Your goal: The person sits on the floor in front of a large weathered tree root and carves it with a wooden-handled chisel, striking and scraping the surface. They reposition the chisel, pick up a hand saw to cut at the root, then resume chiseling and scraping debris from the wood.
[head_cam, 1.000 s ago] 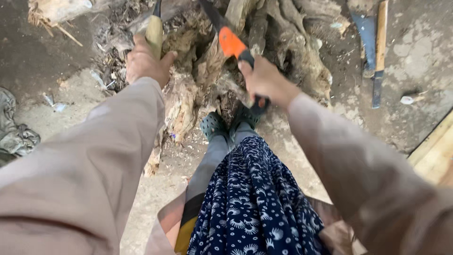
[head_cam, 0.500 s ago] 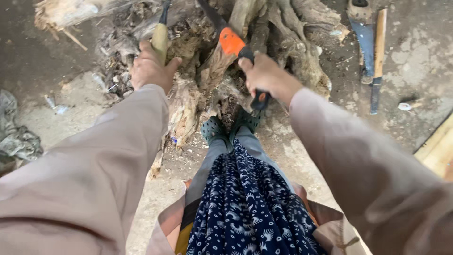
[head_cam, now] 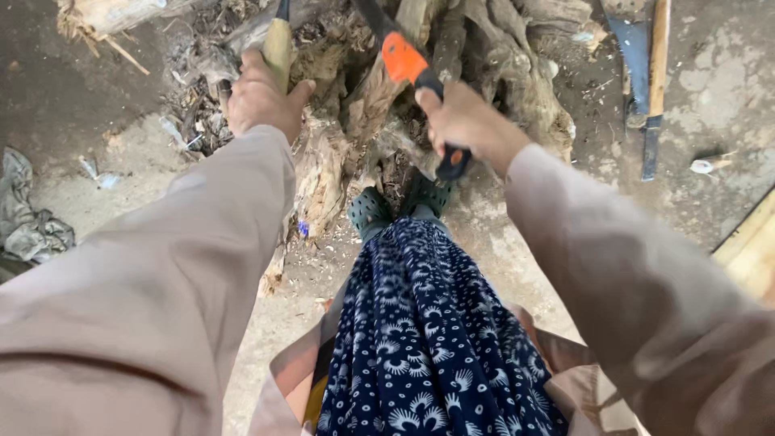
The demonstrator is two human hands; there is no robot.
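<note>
The ground is bare, grey concrete (head_cam: 710,81), dusty and stained, with paler patches at two o'clock and a darker stretch at ten o'clock. Wood chips, bark scraps and splinters lie scattered over it, thickest around the gnarled tree stump (head_cam: 484,73) that fills the twelve o'clock part of the view. The stump's twisted roots run down toward the centre, where the person's two dark green perforated clogs (head_cam: 370,211) rest against its base.

The left hand (head_cam: 260,98), at eleven o'clock, is closed tight around a pale wooden handle (head_cam: 278,42) that stands upright against the stump; the tool's head is out of frame. The right hand (head_cam: 468,121), at one o'clock, is wrapped firmly around the black grip of an orange-and-black axe handle (head_cam: 404,58), which slants up and left over the roots; its head cannot be seen either.

At nine o'clock a crumpled grey rag (head_cam: 24,226) lies on the floor. A split log (head_cam: 105,14) with frayed ends lies at eleven o'clock near the top edge. At two o'clock another long tool with a wooden shaft (head_cam: 658,64) and a bluish blade lies flat on the concrete, well apart from both hands. A pale wooden plank edge (head_cam: 751,246) shows at four o'clock. Beige sleeves and a dark blue patterned skirt (head_cam: 428,339) fill the lower frame.
</note>
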